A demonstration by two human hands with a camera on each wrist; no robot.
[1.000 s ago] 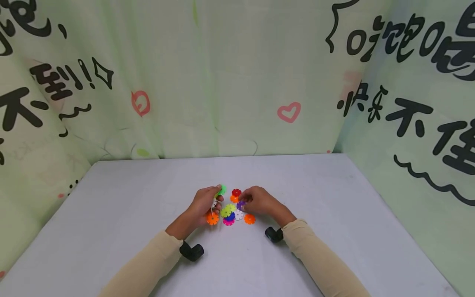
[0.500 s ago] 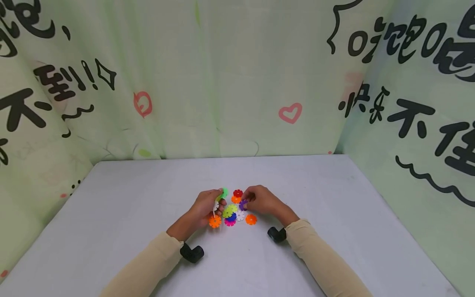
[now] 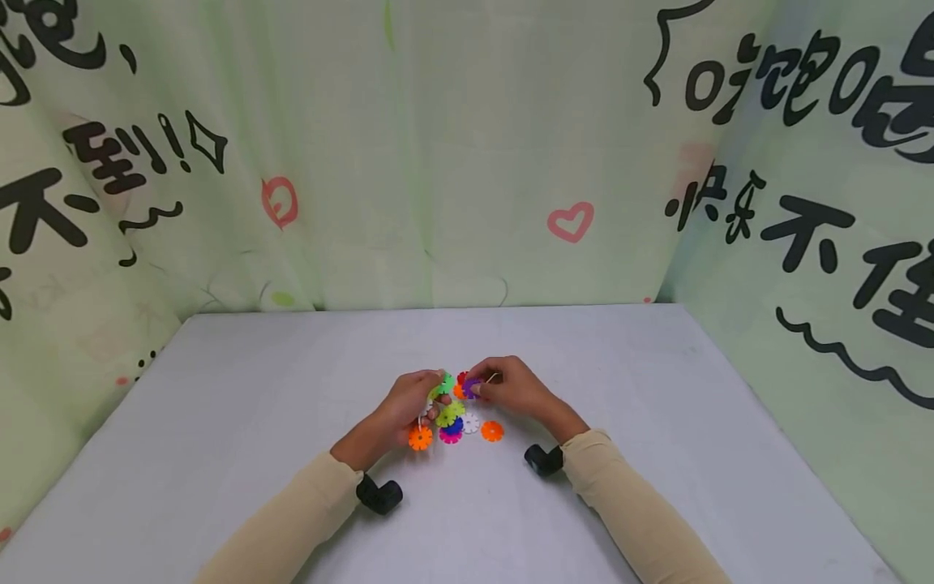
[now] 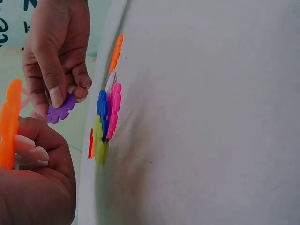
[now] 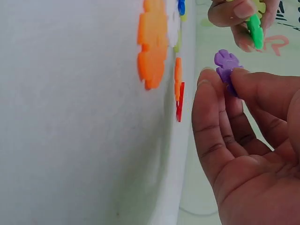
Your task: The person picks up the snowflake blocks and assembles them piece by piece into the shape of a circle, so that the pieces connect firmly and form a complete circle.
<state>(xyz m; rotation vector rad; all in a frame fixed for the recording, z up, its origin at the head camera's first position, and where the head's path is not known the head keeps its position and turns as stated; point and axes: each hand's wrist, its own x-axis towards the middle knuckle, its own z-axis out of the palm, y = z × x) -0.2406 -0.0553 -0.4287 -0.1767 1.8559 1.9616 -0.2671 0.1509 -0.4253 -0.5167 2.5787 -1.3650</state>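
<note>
My right hand (image 3: 516, 388) pinches a purple notched snowflake disc (image 5: 228, 68) between thumb and fingers, lifted off the table. Just left of it, my left hand (image 3: 394, 412) grips a joined string of such discs. A green disc (image 5: 255, 32) stands at its upper end, beside a yellow one (image 5: 259, 6). An orange disc (image 3: 420, 439) hangs at the lower end. Fingers hide much of the string's middle. The purple disc is close to the green one but apart from it in the right wrist view.
Loose discs lie on the white table (image 3: 255, 389) under the hands: yellow-green (image 3: 447, 415), blue (image 4: 102, 108), pink (image 4: 114, 110), white (image 3: 470, 422), red (image 5: 181, 102) and orange (image 3: 492, 431). A printed curtain (image 3: 452, 162) stands behind and beside the table.
My right hand has lifted the purple disc from the pile and brought it up and slightly left, towards the green disc. The left hand has shifted a little to the right.
</note>
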